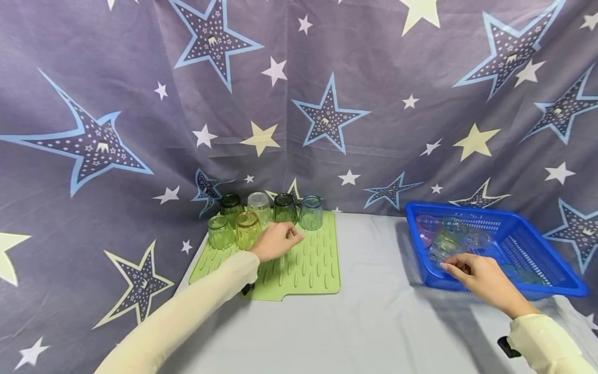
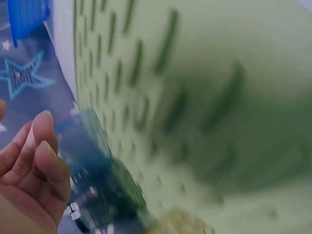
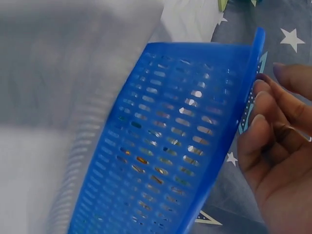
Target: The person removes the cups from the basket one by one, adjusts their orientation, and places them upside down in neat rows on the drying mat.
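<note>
My left hand (image 1: 276, 242) hovers over a green drying mat (image 1: 322, 265), fingers loosely bent with nothing in them. Upside-down glasses stand at the mat's back left: a yellow glass (image 1: 248, 228) beside that hand, a green glass (image 1: 220, 232), a dark green glass (image 1: 231, 208), a clear glass (image 1: 259, 208), a dark glass (image 1: 285, 209) and a blue glass (image 1: 311, 213). On the right, my right hand (image 1: 483, 278) is over the near rim of a blue basket (image 3: 165, 141). Its fingers curl loosely and hold nothing; a clear glass (image 1: 438, 253) lies close beyond the fingertips.
Inside the basket lie more glasses, among them a pink glass (image 1: 427, 226) at the left and bluish ones (image 1: 520, 272) near the front. A white cloth (image 1: 369, 259) covers the table. Behind it hangs a star-patterned curtain (image 1: 374, 114).
</note>
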### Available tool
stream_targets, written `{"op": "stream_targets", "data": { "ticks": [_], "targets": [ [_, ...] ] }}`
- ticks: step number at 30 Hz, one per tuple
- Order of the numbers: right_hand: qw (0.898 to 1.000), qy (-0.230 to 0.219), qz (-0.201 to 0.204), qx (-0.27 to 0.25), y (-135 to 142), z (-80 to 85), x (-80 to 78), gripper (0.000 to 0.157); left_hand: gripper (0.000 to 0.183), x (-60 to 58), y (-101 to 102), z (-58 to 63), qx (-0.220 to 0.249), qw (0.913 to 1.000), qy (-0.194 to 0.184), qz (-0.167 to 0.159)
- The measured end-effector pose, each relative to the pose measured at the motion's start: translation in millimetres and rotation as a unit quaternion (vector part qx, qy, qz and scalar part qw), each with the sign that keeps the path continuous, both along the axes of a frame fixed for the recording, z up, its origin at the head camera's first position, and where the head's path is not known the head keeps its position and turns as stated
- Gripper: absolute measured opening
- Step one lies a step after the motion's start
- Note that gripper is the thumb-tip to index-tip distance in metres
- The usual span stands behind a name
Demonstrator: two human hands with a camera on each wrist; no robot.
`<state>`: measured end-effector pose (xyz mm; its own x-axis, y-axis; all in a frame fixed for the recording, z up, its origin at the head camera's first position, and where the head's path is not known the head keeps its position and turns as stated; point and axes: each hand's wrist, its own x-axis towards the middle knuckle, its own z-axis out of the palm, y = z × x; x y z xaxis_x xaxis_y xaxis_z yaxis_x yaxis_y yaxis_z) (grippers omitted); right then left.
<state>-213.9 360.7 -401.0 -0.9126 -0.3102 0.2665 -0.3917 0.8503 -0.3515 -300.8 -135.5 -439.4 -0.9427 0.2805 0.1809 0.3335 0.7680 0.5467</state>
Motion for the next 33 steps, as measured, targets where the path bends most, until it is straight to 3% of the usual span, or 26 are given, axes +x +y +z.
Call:
{"op": "stream_targets", "data": {
  "ticks": [7, 20, 26, 33],
  "targets": [
    [1.000, -0.003, -0.011, 0.010, 8, 4.9, -5.4, 0.016, 0.032, 7.7, 48, -5.4, 0.035, 0.9972, -0.021, -0.063],
    [0.998, -0.022, -0.049, 0.026, 32, 10.0, -10.7, 0.017, 0.028, 24.7, 121, -5.1, 0.094, 0.9811, -0.058, -0.159],
    [0.997, -0.040, -0.057, 0.027, 42, 7.6, -11.6, 0.015, 0.027, 31.8, 159, -12.2, 0.129, 0.9713, -0.084, -0.181],
    [0.997, -0.041, -0.062, 0.031, 53, 7.7, -15.7, 0.014, 0.029, 43.0, 201, -14.3, 0.155, 0.9619, -0.128, -0.185]
  ]
}}
